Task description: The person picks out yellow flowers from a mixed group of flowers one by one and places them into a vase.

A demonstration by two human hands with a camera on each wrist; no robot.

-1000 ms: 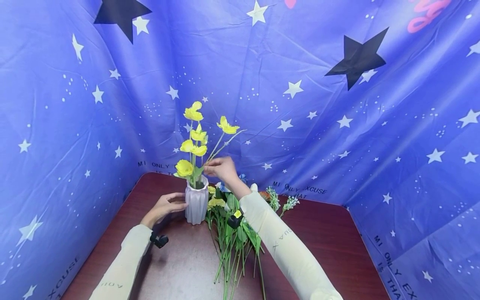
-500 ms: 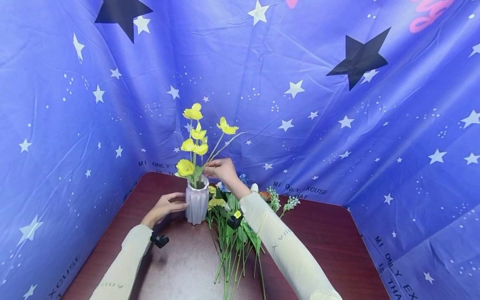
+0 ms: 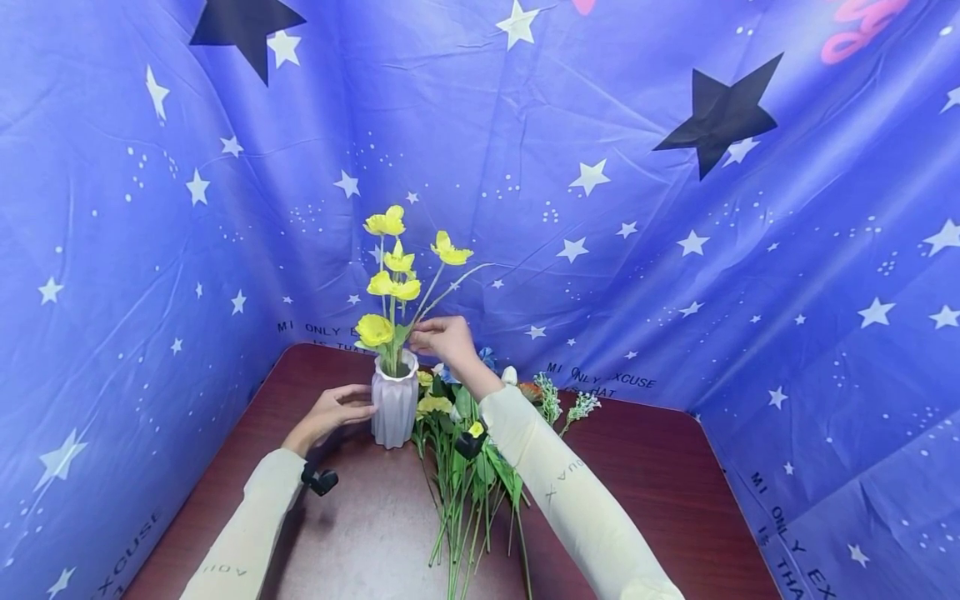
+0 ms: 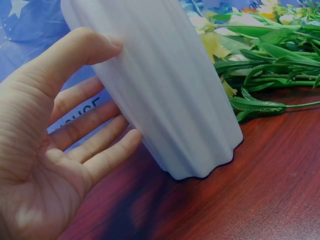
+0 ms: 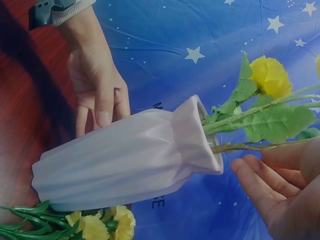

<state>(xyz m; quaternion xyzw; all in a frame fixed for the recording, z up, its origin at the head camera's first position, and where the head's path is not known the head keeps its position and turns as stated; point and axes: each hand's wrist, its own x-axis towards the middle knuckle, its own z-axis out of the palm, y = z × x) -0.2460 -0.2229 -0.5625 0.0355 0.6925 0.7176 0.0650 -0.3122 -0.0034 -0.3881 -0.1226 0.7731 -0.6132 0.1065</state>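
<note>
A pale lilac fluted vase (image 3: 394,410) stands upright on the table, with several yellow flowers (image 3: 373,330) rising from its mouth. My left hand (image 3: 335,414) is at the vase's left side. In the left wrist view its thumb lies against the vase wall, and the other fingers (image 4: 107,161) are spread and nearly straight along its edge. My right hand (image 3: 446,340) is just beside the rim. Its thumb and fingertips pinch a thin stem (image 5: 235,147) that enters the vase mouth. A yellow bloom (image 3: 452,248) and a slender offshoot lean up and right beyond that hand.
Right of the vase lies a heap of flowers (image 3: 472,467) with green stems toward the front edge, partly beneath my right forearm. White-green sprigs (image 3: 581,406) lie farther right. The dark red table (image 3: 645,483) is enclosed by blue star-printed cloth (image 3: 480,150).
The yellow flowers in the vase have shifted slightly to the right, and the bloom beyond my right hand a little left. Both hands stay nearly in place.
</note>
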